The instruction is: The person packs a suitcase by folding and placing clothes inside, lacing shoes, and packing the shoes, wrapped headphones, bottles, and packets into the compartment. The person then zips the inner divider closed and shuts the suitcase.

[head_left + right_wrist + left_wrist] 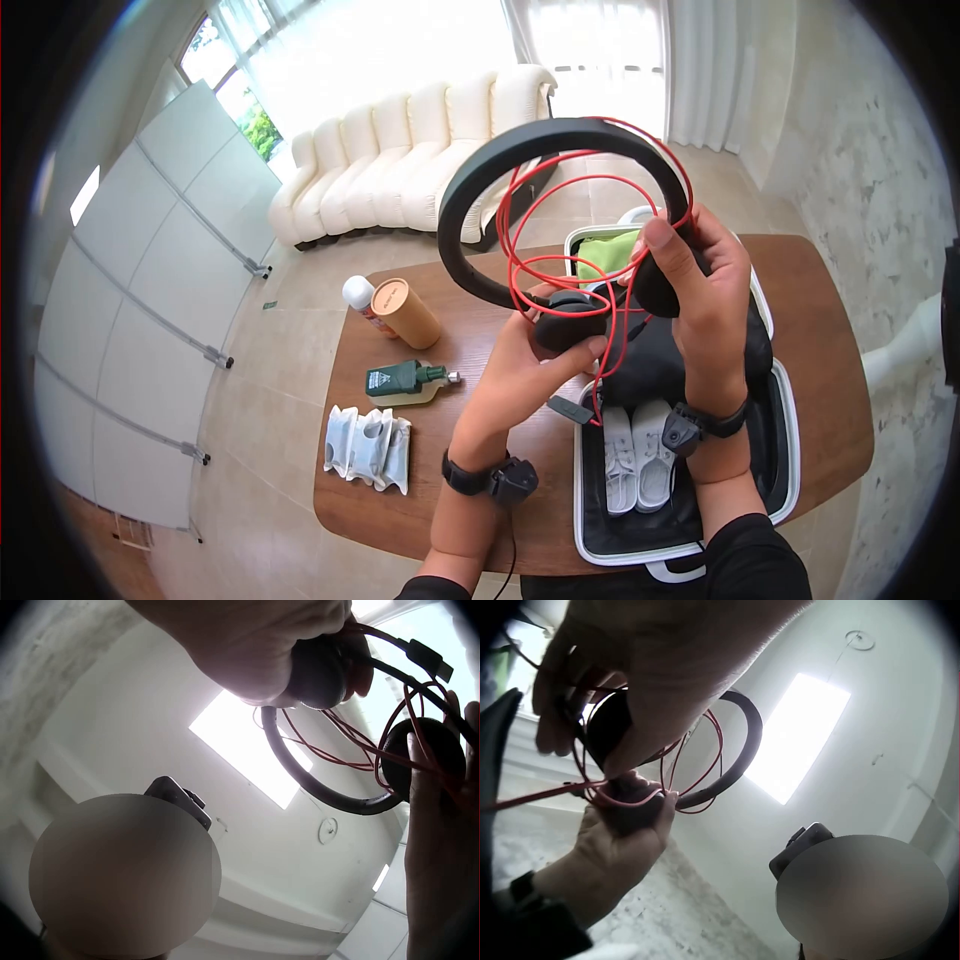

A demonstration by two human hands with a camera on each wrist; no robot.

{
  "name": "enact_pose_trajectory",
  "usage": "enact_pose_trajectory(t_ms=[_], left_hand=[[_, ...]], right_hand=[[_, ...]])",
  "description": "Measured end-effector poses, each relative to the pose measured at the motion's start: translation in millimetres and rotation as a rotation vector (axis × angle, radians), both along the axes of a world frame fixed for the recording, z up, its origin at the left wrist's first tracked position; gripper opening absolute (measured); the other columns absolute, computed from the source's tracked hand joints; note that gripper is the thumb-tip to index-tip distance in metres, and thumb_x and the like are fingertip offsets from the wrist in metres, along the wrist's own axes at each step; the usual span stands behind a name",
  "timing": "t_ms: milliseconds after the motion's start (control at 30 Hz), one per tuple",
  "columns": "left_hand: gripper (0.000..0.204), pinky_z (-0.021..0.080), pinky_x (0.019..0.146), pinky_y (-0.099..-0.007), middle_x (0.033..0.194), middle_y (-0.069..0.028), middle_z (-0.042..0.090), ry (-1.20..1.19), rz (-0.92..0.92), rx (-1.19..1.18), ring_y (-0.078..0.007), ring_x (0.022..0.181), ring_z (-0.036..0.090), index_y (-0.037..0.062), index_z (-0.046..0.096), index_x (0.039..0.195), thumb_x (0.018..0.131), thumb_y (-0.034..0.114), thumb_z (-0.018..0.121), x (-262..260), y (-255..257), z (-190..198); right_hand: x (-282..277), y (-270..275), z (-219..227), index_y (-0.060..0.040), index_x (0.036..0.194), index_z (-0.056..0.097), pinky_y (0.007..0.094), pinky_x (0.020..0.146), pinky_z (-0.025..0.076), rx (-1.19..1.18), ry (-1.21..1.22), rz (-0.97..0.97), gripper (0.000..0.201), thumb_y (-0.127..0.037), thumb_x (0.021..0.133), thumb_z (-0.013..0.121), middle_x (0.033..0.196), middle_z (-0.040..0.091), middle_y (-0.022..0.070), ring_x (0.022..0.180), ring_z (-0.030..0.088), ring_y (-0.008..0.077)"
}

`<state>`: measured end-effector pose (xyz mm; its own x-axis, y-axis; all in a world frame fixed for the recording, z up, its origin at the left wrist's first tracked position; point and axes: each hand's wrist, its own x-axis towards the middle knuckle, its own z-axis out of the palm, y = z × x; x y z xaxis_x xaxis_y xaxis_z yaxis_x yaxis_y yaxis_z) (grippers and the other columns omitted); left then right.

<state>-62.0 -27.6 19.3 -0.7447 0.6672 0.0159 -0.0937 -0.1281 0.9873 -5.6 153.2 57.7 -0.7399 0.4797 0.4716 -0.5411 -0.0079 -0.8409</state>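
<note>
Black headphones (462, 190) are held up above the table, the headband arched over both hands. The left hand (530, 375) grips the left ear cup (572, 322), thumb on its lower side. My right hand (715, 300) holds the other ear cup (657, 283), its thumb raised near the red cable (600, 180). That cable hangs in loose loops around the headband and cups. A dark plug (429, 660) shows in the right wrist view. In the left wrist view the headband (750, 735) extends past the hands.
Below the hands, an open suitcase (790, 440) holds white shoes (637, 460), a black bag (640, 365) and green cloth (605, 252). On the wooden table (500, 520) are a brown canister (408, 315), a white-capped bottle (358, 293), a green bottle (395, 380) and white packets (370, 448).
</note>
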Motion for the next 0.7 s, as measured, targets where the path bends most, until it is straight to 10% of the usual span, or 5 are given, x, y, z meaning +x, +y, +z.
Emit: enact_pose_trajectory(t_ms=[367,700], left_hand=[[0.045,0.046,0.105,-0.0322,0.118,-0.0068,0.07,0.269,0.236,0.063,-0.0134,0.115,0.063,-0.0018,0.057,0.139,0.112,0.034,0.051,10,-4,-1],[0.042,0.059,0.08,-0.0313,0.101,-0.0163,0.072,0.049,0.56,0.342,-0.0199,0.089,0.072,0.0002,0.061,0.113,0.112,0.041,0.049,-10,-12,-8]], right_hand=[[-5,0,-1,-0.0035,0.101,0.065,0.0185,0.071,0.042,0.026,-0.07,0.065,0.03,-0.032,0.101,0.075,0.087,0.062,-0.0049,0.079,0.051,0.0013],[-5,-11,-4,0.0004,0.124,0.06,0.0262,0.086,0.049,-0.088,-0.118,0.478,0.03,-0.025,0.109,0.059,0.107,0.063,0.0024,0.096,0.057,0.0062]])
